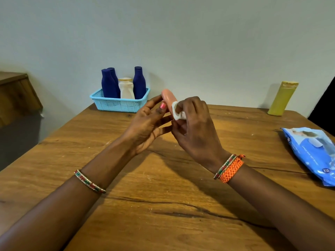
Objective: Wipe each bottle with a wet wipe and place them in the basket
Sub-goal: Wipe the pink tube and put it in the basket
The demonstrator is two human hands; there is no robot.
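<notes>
A small pink bottle (168,98) is held above the middle of the table, its pink cap end at my left fingers. My left hand (146,127) grips its lower part. My right hand (194,127) pinches a white wet wipe (178,110) against the bottle's side. At the back left stands a light blue basket (119,105) with three dark blue bottles (139,83) and one white bottle (126,88) upright in it. A yellow bottle (282,98) stands at the back right by the wall.
A blue pack of wet wipes (313,153) lies at the table's right edge. The wooden table (145,205) has a wall along its far side. A wooden cabinet (16,95) stands off to the left, and something dark (324,109) shows at the far right.
</notes>
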